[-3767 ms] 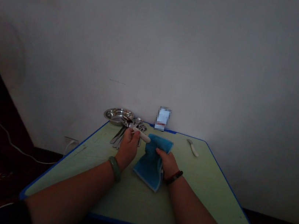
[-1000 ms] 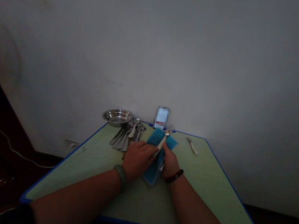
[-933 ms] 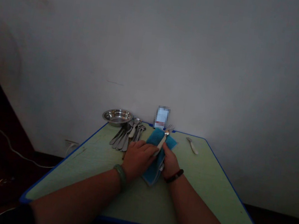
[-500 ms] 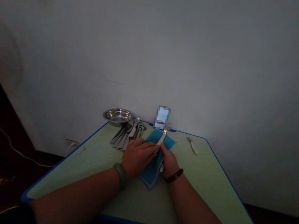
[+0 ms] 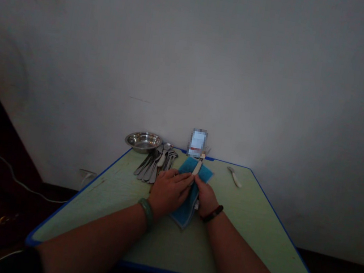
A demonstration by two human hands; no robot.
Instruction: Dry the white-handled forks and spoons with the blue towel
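A white-handled piece of cutlery [image 5: 197,168] points away from me over a blue cloth [image 5: 181,215]. Its metal head overlaps the blurred phone, so I cannot tell whether it is a fork or a spoon. My right hand [image 5: 206,197] grips the cloth and the handle's near end from the right, thumb on top. From the left, my left hand [image 5: 170,190] is closed over the cloth, fingers together, their tips at the handle. Part of the handle and the cloth's middle are hidden under the fingers.
Several metal spoons and forks [image 5: 146,173] lie in a pile left of the cloth. Behind them stands a steel bowl [image 5: 143,142]. A white-handled spoon [image 5: 235,178] lies at the right. A phone [image 5: 197,142] leans on the wall at the back edge of the green table [image 5: 254,250].
The handle has turned slightly between my hands, and my left fingers have shifted a little forward along it. The cloth, the pile and the bowl have stayed put.
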